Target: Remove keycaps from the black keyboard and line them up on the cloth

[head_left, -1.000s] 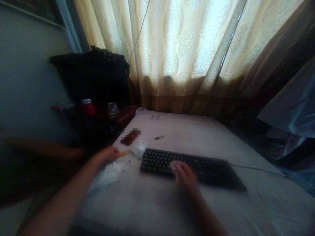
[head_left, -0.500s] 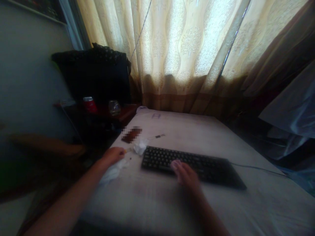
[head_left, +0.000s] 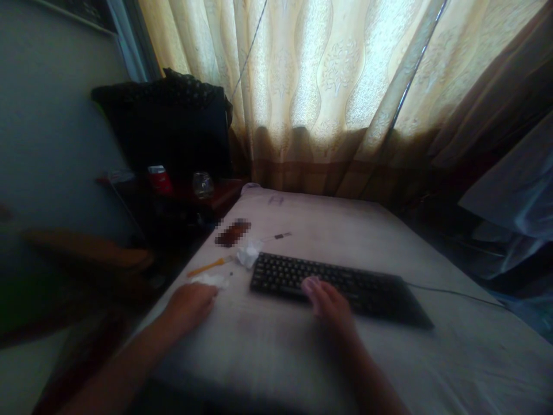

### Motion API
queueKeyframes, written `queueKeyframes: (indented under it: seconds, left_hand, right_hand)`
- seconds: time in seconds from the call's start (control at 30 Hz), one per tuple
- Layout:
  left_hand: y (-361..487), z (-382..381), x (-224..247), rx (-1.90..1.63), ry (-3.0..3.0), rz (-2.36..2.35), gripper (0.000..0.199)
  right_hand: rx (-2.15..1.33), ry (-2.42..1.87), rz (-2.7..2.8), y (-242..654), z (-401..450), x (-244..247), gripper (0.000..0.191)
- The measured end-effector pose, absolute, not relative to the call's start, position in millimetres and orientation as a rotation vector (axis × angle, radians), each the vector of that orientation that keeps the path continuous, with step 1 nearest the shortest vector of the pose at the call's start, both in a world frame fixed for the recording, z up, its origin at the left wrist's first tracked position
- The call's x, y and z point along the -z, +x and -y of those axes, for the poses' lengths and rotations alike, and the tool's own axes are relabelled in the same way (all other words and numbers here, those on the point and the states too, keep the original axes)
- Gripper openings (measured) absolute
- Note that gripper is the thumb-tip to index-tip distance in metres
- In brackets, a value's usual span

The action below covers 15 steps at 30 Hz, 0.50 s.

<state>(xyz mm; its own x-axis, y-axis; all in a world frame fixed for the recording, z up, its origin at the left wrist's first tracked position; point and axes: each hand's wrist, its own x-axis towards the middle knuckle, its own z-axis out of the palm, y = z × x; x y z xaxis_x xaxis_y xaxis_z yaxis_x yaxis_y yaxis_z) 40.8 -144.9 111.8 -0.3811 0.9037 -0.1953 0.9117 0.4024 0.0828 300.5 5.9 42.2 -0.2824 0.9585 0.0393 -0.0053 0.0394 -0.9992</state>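
A black keyboard lies at a slant on the cloth-covered surface. Just over its front edge, my right hand pinches a crumpled pale pink cloth against the keys. My left hand is low at the left, against the near side of a flattened white tissue; its fingers are blurred and partly hidden beneath it. Past that tissue lies a small brush with a yellow handle, its tip pointing toward a crumpled white tissue by the keyboard's left corner.
A pixelated brown object and a thin dark tool lie farther back. The keyboard cable runs off right. Beyond the left edge stand a red can, a glass jar and a dark screen. Curtains hang behind.
My left hand has let go of the yellow brush, which now lies on the cloth, and has drawn back toward me to the flat tissue. My right hand stays at the keyboard.
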Motion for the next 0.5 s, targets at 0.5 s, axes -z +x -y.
queueKeyframes:
  seconds: [0.5]
  left_hand:
    - [64,135,-101,0.048,1.766,-2.473,0.022]
  right_hand:
    - [-1.339,-0.96,1.484,301,-3,-47,0.046]
